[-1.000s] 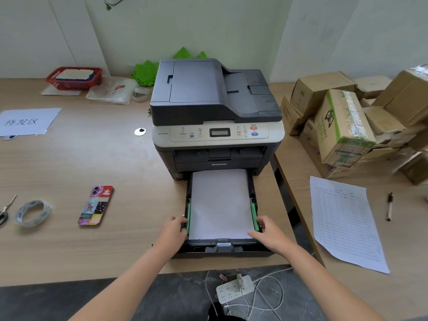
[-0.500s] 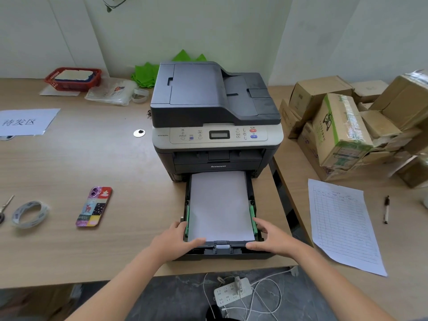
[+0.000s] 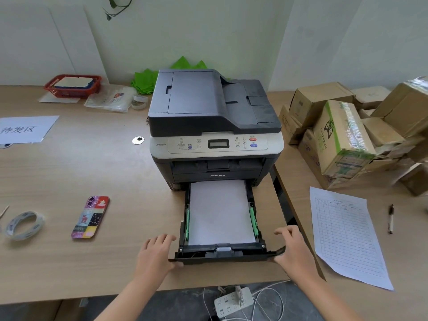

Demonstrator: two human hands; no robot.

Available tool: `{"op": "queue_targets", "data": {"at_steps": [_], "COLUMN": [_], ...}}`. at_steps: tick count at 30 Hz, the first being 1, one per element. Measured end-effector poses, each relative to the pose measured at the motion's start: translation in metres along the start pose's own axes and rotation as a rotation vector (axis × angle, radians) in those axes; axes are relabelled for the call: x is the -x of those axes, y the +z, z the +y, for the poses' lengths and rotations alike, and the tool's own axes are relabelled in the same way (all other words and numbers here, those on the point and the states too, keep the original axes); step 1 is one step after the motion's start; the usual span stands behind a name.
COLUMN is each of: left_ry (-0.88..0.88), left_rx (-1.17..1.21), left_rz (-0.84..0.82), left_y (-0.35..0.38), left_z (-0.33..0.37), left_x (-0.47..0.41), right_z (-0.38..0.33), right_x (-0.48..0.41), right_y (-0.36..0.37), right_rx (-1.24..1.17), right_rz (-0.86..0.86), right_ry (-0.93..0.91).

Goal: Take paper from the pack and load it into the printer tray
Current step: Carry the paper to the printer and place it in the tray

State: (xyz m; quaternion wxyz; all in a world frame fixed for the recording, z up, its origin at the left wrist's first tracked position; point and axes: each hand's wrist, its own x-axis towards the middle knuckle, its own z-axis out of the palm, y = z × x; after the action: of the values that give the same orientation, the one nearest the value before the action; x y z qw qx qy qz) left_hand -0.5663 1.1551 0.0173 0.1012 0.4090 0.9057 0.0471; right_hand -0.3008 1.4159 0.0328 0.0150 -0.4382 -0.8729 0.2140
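A dark grey printer (image 3: 214, 117) stands in the middle of the wooden table. Its black paper tray (image 3: 222, 254) is pulled out toward me, and a stack of white paper (image 3: 220, 212) lies flat inside between green side guides. My left hand (image 3: 156, 253) is at the tray's front left corner, thumb under the front lip. My right hand (image 3: 293, 247) is at the front right corner, thumb against the tray's front edge. No paper pack is in view.
A phone (image 3: 90, 217) and a tape roll (image 3: 24, 224) lie left of the tray. A printed sheet (image 3: 345, 232) and a pen (image 3: 391, 218) lie on the right table, behind them cardboard boxes (image 3: 340, 135). A power strip (image 3: 234, 302) sits on the floor below.
Both hands have moved off the paper's sides and the green guides, outward to the tray's front corners. The tray and paper look unmoved.
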Motion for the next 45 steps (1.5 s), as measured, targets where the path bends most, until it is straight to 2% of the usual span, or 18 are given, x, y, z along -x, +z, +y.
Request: {"op": "queue_targets", "data": {"at_steps": [3,5,10,12,16,20,25,35,45], "left_ry": [0.01,-0.033,-0.348,-0.394,-0.505,-0.323,-0.33,-0.295,-0.3], "left_rx": [0.064,0.09,0.172,0.177,0.48,0.491,0.49,0.365,0.345], "left_rz": [0.083,0.113,0.137,0.111,0.099,0.044,-0.056,-0.126,-0.127], "left_y": [-0.006,-0.014,-0.021,-0.017,-0.009,0.0,-0.005,-0.025,-0.033], "left_z": [0.022,0.034,0.021,0.019,0.035,0.055,0.055,0.036,0.035], "left_x": [-0.017,-0.03,-0.046,-0.04,-0.027,-0.034,-0.076,-0.156,-0.185], "right_z": [-0.013,-0.021,-0.021,-0.017,-0.019,-0.019,-0.03,-0.056,-0.07], "right_x": [-0.018,-0.031,-0.044,-0.047,-0.051,-0.058,-0.09,-0.161,-0.185], "right_y": [-0.004,-0.006,-0.001,0.003,0.009,0.012,0.013,0.002,-0.001], "right_rx": [-0.044,-0.081,-0.245,-0.24,-0.214,-0.259,-0.259,-0.332,-0.363], "right_rz": [0.175,0.203,0.101,0.006,-0.052,-0.028,-0.079,-0.139,-0.163], "right_ry": [0.026,0.075,0.212,0.174,0.098,0.059,0.066,0.149,0.157]}}
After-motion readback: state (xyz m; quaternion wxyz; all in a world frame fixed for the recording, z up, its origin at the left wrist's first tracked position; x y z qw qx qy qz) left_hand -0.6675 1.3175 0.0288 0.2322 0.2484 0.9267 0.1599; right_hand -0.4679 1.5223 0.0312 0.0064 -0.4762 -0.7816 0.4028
